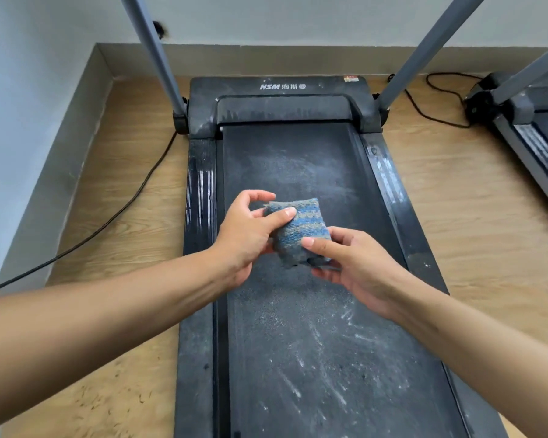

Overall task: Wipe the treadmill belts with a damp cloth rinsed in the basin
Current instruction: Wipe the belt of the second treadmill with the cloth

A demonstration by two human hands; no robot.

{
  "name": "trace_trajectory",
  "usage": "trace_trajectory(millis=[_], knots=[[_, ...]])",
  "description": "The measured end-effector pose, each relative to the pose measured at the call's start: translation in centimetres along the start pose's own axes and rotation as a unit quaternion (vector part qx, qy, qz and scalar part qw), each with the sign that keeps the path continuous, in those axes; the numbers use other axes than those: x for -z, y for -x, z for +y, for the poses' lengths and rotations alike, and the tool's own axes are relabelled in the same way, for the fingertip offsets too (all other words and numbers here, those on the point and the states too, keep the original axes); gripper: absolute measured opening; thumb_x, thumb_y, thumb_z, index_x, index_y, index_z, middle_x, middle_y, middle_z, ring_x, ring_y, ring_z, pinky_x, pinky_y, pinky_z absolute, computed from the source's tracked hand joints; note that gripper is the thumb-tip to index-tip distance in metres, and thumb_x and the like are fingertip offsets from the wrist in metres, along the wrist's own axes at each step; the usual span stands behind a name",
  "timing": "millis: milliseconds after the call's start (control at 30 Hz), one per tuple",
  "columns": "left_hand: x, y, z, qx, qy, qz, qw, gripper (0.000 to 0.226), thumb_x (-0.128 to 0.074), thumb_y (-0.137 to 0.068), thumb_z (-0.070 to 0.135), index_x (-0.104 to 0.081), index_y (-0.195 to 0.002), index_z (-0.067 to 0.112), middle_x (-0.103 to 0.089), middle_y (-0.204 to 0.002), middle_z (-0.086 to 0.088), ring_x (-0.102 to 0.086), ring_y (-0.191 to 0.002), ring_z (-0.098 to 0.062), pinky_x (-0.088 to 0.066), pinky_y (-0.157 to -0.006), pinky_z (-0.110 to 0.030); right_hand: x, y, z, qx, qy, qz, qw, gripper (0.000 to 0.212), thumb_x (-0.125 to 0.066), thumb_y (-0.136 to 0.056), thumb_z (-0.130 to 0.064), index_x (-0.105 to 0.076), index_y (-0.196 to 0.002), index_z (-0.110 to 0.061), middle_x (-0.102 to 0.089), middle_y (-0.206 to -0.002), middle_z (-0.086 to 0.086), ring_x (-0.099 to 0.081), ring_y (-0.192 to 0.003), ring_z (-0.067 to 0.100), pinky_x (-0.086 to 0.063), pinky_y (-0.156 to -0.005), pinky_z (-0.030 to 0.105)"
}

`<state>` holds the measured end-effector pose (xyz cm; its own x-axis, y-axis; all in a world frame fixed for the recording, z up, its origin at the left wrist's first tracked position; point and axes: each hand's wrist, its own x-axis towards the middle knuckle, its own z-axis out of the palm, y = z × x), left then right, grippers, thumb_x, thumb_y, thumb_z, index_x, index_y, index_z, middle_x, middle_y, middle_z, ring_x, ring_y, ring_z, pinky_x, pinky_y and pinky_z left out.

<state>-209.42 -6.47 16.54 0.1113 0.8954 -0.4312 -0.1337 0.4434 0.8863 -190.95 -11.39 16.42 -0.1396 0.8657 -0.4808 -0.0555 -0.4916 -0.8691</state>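
Observation:
A folded cloth (299, 230) with blue and grey stripes is held in the air above the middle of the black treadmill belt (298, 358). My left hand (246, 235) grips its upper left side, thumb on top. My right hand (355, 267) holds its lower right edge, thumb pressed on the fabric. The belt is dusty, with pale streaks and smears near the front and a whitish patch further up. No basin is in view.
The treadmill's motor cover (282, 99) and two grey uprights (154, 55) stand at the far end. A black power cable (108, 222) runs across the wooden floor on the left. A second treadmill (532, 128) stands at the right edge.

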Motion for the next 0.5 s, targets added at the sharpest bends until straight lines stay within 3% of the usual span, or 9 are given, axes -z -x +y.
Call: trace_trajectory(millis=[100, 167, 200, 267, 333, 367, 400, 433, 500], knots=[[2.5, -0.5, -2.1, 0.015, -0.078, 0.022, 0.997, 0.026, -0.070, -0.100, 0.018, -0.054, -0.121, 0.016, -0.078, -0.108, -0.010, -0.077, -0.085, -0.018, -0.065, -0.074, -0.040, 0.0, -0.6, 0.2, 0.049, 0.086, 0.043, 0.994, 0.030, -0.081, -0.085, -0.032, -0.077, -0.105, -0.010, -0.078, -0.104, 0.012, -0.073, -0.092, 0.024, -0.059, -0.088, 0.044], [5.7, -0.6, -4.4, 0.030, -0.221, 0.025, 0.975, 0.022, -0.064, -0.102, 0.024, -0.051, -0.119, 0.019, -0.074, -0.110, -0.007, -0.075, -0.092, -0.020, -0.060, -0.086, -0.044, -0.1, -1.8, 0.5, 0.076, 0.176, 0.083, 0.978, 0.029, -0.079, -0.083, -0.035, -0.072, -0.092, -0.008, -0.073, -0.081, 0.006, -0.067, -0.074, 0.018, -0.056, -0.076, 0.037], [7.7, -0.5, -5.9, 0.029, -0.340, 0.015, 0.940, 0.026, -0.064, -0.101, 0.027, -0.050, -0.121, 0.019, -0.070, -0.113, -0.004, -0.072, -0.099, -0.022, -0.057, -0.091, -0.044, -0.3, -2.7, 0.8, 0.085, 0.211, 0.098, 0.969, 0.028, -0.078, -0.085, -0.031, -0.066, -0.086, -0.006, -0.063, -0.071, 0.002, -0.056, -0.064, 0.015, -0.049, -0.065, 0.032], [11.7, -0.2, -9.7, 0.017, -0.571, -0.021, 0.821, 0.042, -0.063, -0.100, 0.033, -0.046, -0.133, 0.016, -0.058, -0.129, -0.006, -0.061, -0.117, -0.029, -0.050, -0.100, -0.045, -0.9, -5.1, 2.0, 0.100, 0.274, 0.128, 0.948, 0.029, -0.073, -0.086, -0.023, -0.050, -0.081, -0.006, -0.047, -0.067, -0.003, -0.041, -0.061, 0.014, -0.038, -0.056, 0.028], [14.5, 0.2, -13.2, 0.004, -0.711, -0.054, 0.701, 0.059, -0.055, -0.103, 0.042, -0.034, -0.151, 0.014, -0.039, -0.154, -0.011, -0.042, -0.143, -0.034, -0.043, -0.110, -0.050, -1.9, -7.8, 3.9, 0.122, 0.332, 0.139, 0.925, 0.026, -0.068, -0.086, -0.016, -0.043, -0.082, -0.011, -0.045, -0.072, -0.004, -0.038, -0.063, 0.015, -0.038, -0.054, 0.026], [15.6, 0.3, -14.7, -0.011, -0.748, -0.061, 0.661, 0.065, -0.048, -0.106, 0.046, -0.027, -0.159, 0.014, -0.026, -0.166, -0.011, -0.028, -0.155, -0.032, -0.039, -0.116, -0.053, -2.4, -9.1, 5.3, 0.142, 0.362, 0.136, 0.911, 0.023, -0.067, -0.086, -0.015, -0.043, -0.084, -0.013, -0.048, -0.076, -0.004, -0.042, -0.067, 0.016, -0.042, -0.058, 0.029], [16.4, 0.5, -16.3, -0.028, -0.763, -0.056, 0.644, 0.067, -0.039, -0.108, 0.049, -0.022, -0.164, 0.015, -0.014, -0.174, -0.009, -0.015, -0.161, -0.029, -0.034, -0.121, -0.055, -2.9, -10.3, 7.1, 0.162, 0.397, 0.129, 0.894, 0.021, -0.067, -0.086, -0.014, -0.045, -0.087, -0.015, -0.051, -0.083, -0.003, -0.047, -0.074, 0.018, -0.045, -0.064, 0.035], [16.8, 0.6, -17.6, -0.041, -0.760, -0.035, 0.648, 0.068, -0.030, -0.109, 0.051, -0.022, -0.166, 0.015, -0.008, -0.176, -0.006, -0.010, -0.163, -0.026, -0.033, -0.122, -0.057, -3.5, -11.5, 9.0, 0.175, 0.442, 0.116, 0.872, 0.020, -0.067, -0.086, -0.015, -0.049, -0.092, -0.016, -0.053, -0.092, -0.001, -0.051, -0.084, 0.022, -0.047, -0.068, 0.040], [16.7, 1.4, -20.4, -0.035, -0.714, 0.038, 0.698, 0.071, -0.021, -0.106, 0.053, -0.029, -0.165, 0.015, -0.009, -0.176, -0.001, -0.015, -0.162, -0.024, -0.038, -0.120, -0.058, -4.6, -12.3, 13.3, 0.169, 0.538, 0.066, 0.823, 0.022, -0.068, -0.087, -0.017, -0.053, -0.102, -0.016, -0.056, -0.105, 0.001, -0.052, -0.100, 0.028, -0.045, -0.073, 0.040]])
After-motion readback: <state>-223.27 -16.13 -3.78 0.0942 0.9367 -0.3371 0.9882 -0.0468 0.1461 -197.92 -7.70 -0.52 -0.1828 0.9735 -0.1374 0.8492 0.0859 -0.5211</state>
